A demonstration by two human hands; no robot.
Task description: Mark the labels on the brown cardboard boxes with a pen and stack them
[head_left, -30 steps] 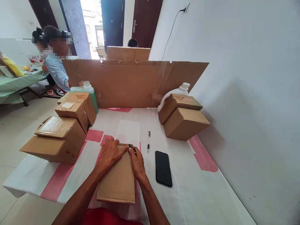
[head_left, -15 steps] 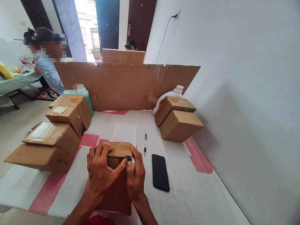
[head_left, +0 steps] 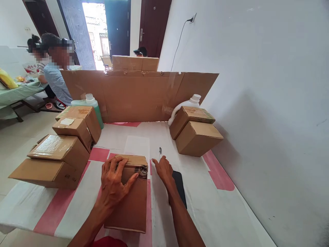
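I'm pressing my left hand flat and spread on the cardboard box at the table's near edge. My right hand is reaching, fingers loose and empty, toward the pen. The box is looking light and stiff, so I'm judging its side walls the best place to grip.

Seven cardboard boxes are sitting on the table, along with two bottles, one pen, one black phone and one cardboard screen.

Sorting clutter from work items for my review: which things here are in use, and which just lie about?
In use: brown cardboard box under left hand; right hand reaching at the slim pen.

Lying about: black phone, stacked cardboard boxes, green liquid bottle, white jug.
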